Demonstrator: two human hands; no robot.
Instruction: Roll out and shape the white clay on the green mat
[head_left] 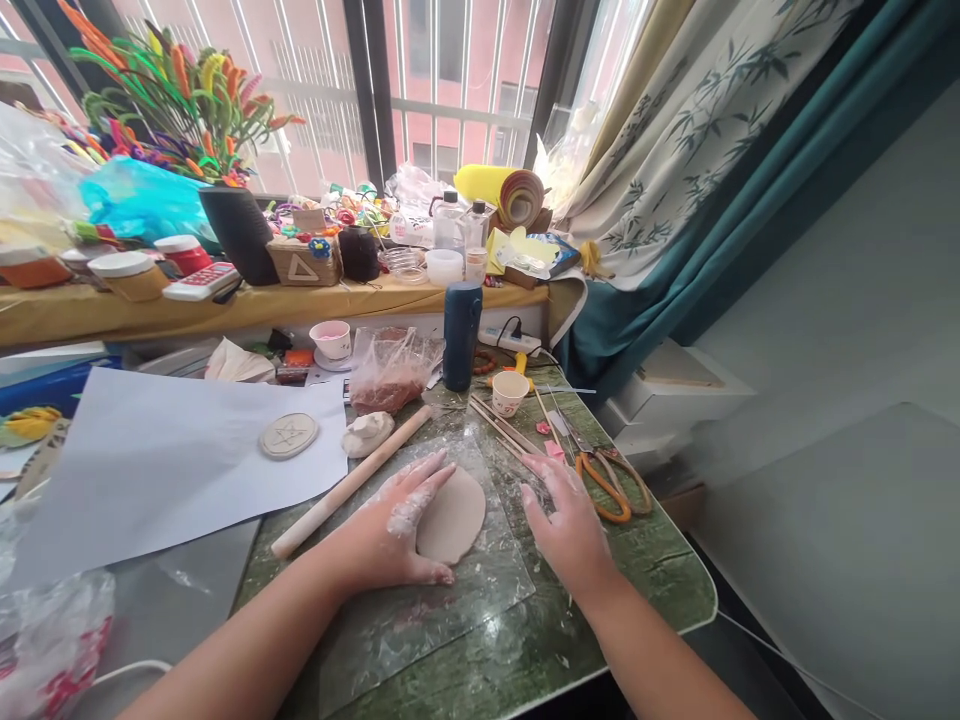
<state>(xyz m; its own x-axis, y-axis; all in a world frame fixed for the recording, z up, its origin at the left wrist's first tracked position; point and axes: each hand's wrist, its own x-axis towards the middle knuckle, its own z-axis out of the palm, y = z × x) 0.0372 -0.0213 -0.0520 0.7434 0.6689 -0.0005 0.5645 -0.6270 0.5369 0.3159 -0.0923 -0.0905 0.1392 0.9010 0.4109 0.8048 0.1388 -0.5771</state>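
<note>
A flat grey clay disc (456,515) lies on a clear plastic sheet (450,610) on the green table. My left hand (397,520), smeared with clay, rests open on the disc's left edge, fingers stretched along it. My right hand (566,520) lies flat and open on the sheet just right of the disc, apart from it. A wooden rolling pin (349,485) lies diagonally to the left of my left hand. A small clay lump (367,432) sits beyond it.
A round clay piece with a star (289,435) lies on white paper (165,470). Orange-handled scissors (611,480), wooden sticks (502,425), a paper cup (510,392), a dark bottle (461,335) and a bag of clay (390,375) stand behind. The table edge (675,620) is close on the right.
</note>
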